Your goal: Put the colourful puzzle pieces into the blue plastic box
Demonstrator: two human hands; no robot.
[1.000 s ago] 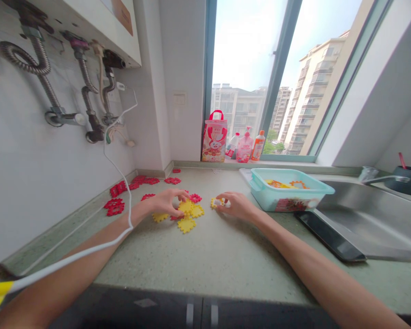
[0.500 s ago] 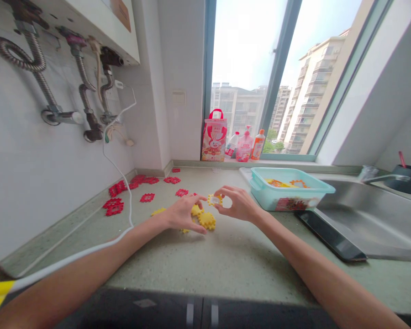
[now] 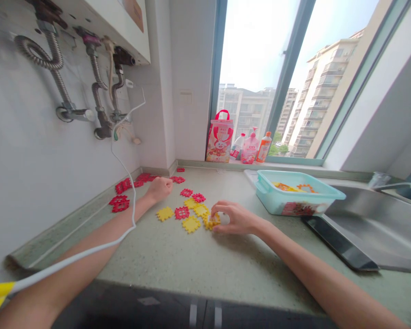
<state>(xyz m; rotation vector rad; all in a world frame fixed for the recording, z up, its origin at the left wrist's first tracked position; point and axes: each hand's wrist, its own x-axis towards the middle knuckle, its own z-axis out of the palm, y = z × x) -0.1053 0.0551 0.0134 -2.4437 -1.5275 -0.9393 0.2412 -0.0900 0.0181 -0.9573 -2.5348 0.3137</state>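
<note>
Flat toothed plastic tiles lie on the speckled countertop (image 3: 205,260). A joined cluster of yellow tiles (image 3: 192,223) and red tiles (image 3: 181,212) sits in the middle. My right hand (image 3: 234,218) is closed in a pinch on a yellow tile (image 3: 212,221) at the cluster's right edge. My left hand (image 3: 160,188) reaches to the far left, curled into a fist over the loose red tiles (image 3: 142,179) by the wall; whether it holds one is hidden.
A teal plastic tub (image 3: 296,197) with yellow and orange tiles stands to the right, beside a steel sink (image 3: 373,224). Bottles and a red bag (image 3: 221,142) line the window sill. A white cable (image 3: 130,201) hangs across my left forearm. More red tiles (image 3: 119,204) lie near the left wall.
My left hand left the yellow cluster and moved back-left to the red tiles. My right hand lowered its yellow tile from the air down to the cluster's right edge.
</note>
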